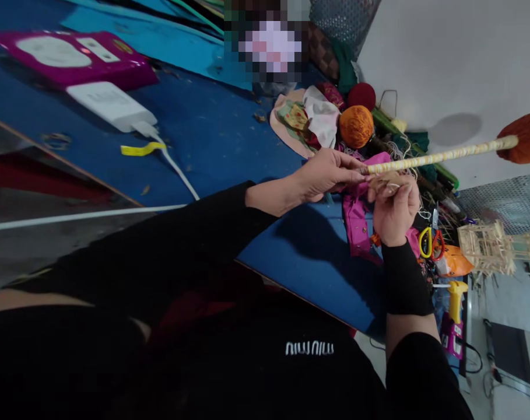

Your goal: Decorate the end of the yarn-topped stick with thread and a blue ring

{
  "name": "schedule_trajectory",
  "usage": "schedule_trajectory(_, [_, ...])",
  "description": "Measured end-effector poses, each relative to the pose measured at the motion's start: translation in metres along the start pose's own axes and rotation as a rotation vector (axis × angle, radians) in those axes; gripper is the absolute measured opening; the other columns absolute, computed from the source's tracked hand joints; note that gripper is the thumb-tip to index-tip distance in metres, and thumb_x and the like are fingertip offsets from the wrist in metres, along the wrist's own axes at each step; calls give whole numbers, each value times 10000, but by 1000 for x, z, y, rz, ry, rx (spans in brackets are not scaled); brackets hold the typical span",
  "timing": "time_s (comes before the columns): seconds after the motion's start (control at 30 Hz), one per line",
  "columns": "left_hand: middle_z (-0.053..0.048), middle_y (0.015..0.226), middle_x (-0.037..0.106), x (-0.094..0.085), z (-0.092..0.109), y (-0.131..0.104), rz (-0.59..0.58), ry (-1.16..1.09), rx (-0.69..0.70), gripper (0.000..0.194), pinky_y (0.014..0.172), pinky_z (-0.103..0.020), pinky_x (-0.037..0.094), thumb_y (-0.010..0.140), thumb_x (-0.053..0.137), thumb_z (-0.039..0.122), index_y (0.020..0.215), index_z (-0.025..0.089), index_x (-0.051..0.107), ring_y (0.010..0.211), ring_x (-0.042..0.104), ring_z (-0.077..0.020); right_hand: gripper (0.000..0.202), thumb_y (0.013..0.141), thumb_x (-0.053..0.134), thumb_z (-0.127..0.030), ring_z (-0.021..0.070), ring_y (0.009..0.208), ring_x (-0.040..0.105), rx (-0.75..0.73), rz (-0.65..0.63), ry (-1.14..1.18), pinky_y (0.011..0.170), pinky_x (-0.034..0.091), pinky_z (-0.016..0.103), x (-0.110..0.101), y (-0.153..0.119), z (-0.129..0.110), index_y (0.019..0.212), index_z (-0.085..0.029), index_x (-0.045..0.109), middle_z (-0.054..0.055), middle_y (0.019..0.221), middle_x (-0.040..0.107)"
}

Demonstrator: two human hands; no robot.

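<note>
A thin stick [448, 156] wound with cream and pale yellow strip slants up to the right, with a rust-orange ball [525, 137] at its far end. My left hand [323, 174] is closed, thumb and fingers pinching the stick's near end. Just below the wrapped part, my right hand [395, 207] is closed with its fingers curled. A pale strand [393, 185] shows at its fingers. Bright pink cloth [356, 224] lies beneath both hands on the blue table [308, 251].
An orange thread ball [356, 126] and cloth scraps [321, 114] lie beyond my hands. Scissors [426, 242] and a yellow glue gun [456, 300] are at right. A purple power strip [81, 58] holds a white charger [113, 106], its cable trailing. A blurred-out person sits opposite.
</note>
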State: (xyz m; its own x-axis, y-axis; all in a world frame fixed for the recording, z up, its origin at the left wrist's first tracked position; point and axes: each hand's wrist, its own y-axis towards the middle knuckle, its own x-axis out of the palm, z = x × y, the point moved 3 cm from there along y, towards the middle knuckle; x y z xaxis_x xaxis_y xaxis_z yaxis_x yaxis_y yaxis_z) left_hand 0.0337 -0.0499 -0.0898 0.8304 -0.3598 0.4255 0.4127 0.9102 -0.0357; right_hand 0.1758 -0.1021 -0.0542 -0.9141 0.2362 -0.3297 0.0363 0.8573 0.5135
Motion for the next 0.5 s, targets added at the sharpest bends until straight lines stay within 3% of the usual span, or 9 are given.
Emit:
schedule_trajectory(0.1, [-19, 649, 693, 2, -1, 0, 37, 71, 106, 166, 498, -231, 382, 700, 836, 165, 861, 124, 835, 500, 505, -64, 538, 968, 353, -728, 183, 633, 466, 29, -5, 24, 713, 531, 396, 0, -3, -3, 701, -273, 458, -4, 660, 317])
schedule_trajectory(0.23, [-22, 665, 716, 4, 0, -1, 57, 122, 159, 129, 551, -244, 448, 711, 801, 155, 832, 120, 831, 541, 541, -78, 500, 964, 416, -698, 179, 661, 483, 46, -58, -43, 701, 505, 380, -4, -11, -17, 724, -272, 517, 8, 691, 377])
schedule_trajectory(0.37, [-8, 626, 690, 5, 2, -2, 38, 139, 125, 112, 553, -254, 439, 700, 794, 148, 809, 121, 805, 520, 528, -85, 480, 1006, 354, -630, 215, 727, 544, 33, -81, -100, 739, 526, 416, -6, -16, -25, 762, -284, 580, 28, 703, 409])
schedule_trajectory(0.5, [20, 536, 602, 3, 3, -2, 61, 237, 152, 85, 509, -245, 345, 705, 793, 185, 752, 123, 759, 476, 452, -75, 490, 1037, 283, -592, 259, 821, 621, -8, -96, -237, 794, 572, 475, -9, -12, -28, 834, -303, 622, 49, 716, 450])
